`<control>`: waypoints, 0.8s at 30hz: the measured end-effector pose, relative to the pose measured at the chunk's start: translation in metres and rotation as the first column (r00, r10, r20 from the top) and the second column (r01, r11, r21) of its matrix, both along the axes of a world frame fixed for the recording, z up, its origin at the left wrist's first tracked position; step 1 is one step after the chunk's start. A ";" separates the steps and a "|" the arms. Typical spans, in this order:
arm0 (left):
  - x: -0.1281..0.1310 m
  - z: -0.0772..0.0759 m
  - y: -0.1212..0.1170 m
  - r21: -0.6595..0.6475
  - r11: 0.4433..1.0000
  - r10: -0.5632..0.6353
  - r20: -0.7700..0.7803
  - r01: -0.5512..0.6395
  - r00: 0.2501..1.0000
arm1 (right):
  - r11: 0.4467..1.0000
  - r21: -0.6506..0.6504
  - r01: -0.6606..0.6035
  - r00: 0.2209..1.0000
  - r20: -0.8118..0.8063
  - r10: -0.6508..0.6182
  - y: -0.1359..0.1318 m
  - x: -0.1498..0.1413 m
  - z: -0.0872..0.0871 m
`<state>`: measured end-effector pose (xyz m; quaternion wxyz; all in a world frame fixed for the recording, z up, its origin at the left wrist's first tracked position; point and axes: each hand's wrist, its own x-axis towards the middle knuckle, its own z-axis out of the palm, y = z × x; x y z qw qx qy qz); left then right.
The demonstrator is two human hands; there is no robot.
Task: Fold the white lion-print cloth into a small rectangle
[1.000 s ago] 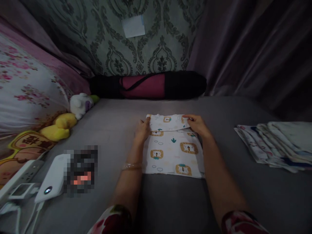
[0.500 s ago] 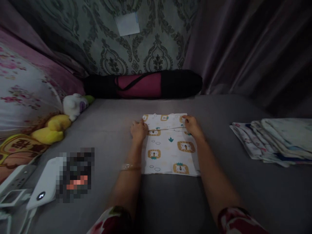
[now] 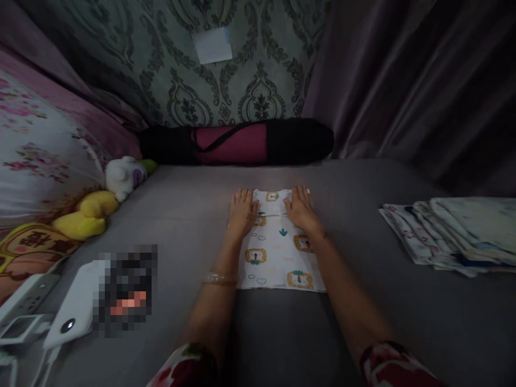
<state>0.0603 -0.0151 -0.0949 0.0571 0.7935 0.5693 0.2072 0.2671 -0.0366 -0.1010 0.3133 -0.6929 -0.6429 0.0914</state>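
Note:
A white cloth [image 3: 278, 258] printed with tan lion faces and green leaves lies flat on the grey bed sheet, its far end folded over toward me in a band. My left hand [image 3: 242, 208] rests palm down on the left side of that band, fingers stretched out. On the band's right side lies my right hand [image 3: 300, 208], also flat with fingers extended. The two hands cover the band's outer parts, while its middle shows between the thumbs.
Folded cloths [image 3: 463, 231] are stacked at the right. On the left lie a white power bank [image 3: 76, 306], a power strip [image 3: 32, 295], a pixelated patch, and plush toys [image 3: 99, 207]. A long black and pink bag [image 3: 234, 144] lies along the wall.
My hands have let go of the folded band's corners and moved inward. They now lie flat on top of the fold with fingers spread.

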 end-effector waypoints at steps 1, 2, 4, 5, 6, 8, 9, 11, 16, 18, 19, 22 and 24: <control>0.003 -0.003 0.000 -0.047 0.999 -0.004 -0.019 0.003 1.000 | 1.000 -0.006 0.014 1.000 0.019 -0.014 0.000 -0.005 -0.003; 0.004 -0.007 0.000 -0.098 0.995 0.009 -0.040 -0.013 0.999 | 0.999 -0.019 0.031 0.999 0.034 -0.030 -0.001 -0.007 -0.007; 0.005 -0.013 0.001 -0.166 0.984 0.050 -0.083 -0.063 0.995 | 0.996 -0.061 0.060 0.997 0.061 -0.057 -0.002 -0.009 -0.015; 0.005 -0.015 0.001 -0.177 0.981 0.065 -0.100 -0.082 0.993 | 0.994 -0.085 0.068 0.995 0.074 -0.062 -0.003 -0.008 -0.019; 0.005 -0.016 0.001 -0.176 0.980 0.074 -0.113 -0.093 0.991 | 0.992 -0.108 0.071 0.994 0.090 -0.062 -0.003 -0.007 -0.021; 0.004 -0.016 0.002 -0.166 0.980 0.086 -0.137 -0.108 0.987 | 0.986 -0.148 0.076 0.990 0.131 -0.056 -0.004 -0.005 -0.023; 0.004 -0.015 0.001 -0.168 0.979 0.089 -0.149 -0.114 0.985 | 0.983 -0.168 0.079 0.986 0.156 -0.053 -0.004 -0.004 -0.023; 0.004 -0.012 0.001 -0.179 0.976 0.091 -0.177 -0.123 0.980 | 0.971 -0.218 0.094 0.975 0.218 -0.045 -0.004 -0.004 -0.019; 0.002 -0.007 -0.001 -0.172 0.978 0.082 -0.217 -0.121 0.973 | 0.950 -0.276 0.146 0.937 0.348 -0.042 -0.007 -0.013 -0.002; 0.001 -0.005 -0.002 -0.144 0.981 0.093 -0.215 -0.126 0.972 | 0.971 -0.223 0.088 0.931 0.365 -0.001 -0.008 -0.022 0.003; 0.001 -0.005 -0.002 -0.133 0.983 0.098 -0.211 -0.128 0.973 | 0.980 -0.194 0.041 0.929 0.368 0.034 -0.009 -0.027 0.005; 0.001 -0.004 -0.004 -0.166 0.975 0.110 -0.203 -0.145 0.973 | 0.977 -0.204 -0.067 0.923 0.359 0.138 -0.008 -0.041 0.005; 0.000 -0.005 -0.004 -0.227 0.961 0.114 -0.204 -0.160 0.972 | 0.963 -0.259 -0.074 0.920 0.355 0.166 -0.006 -0.045 0.000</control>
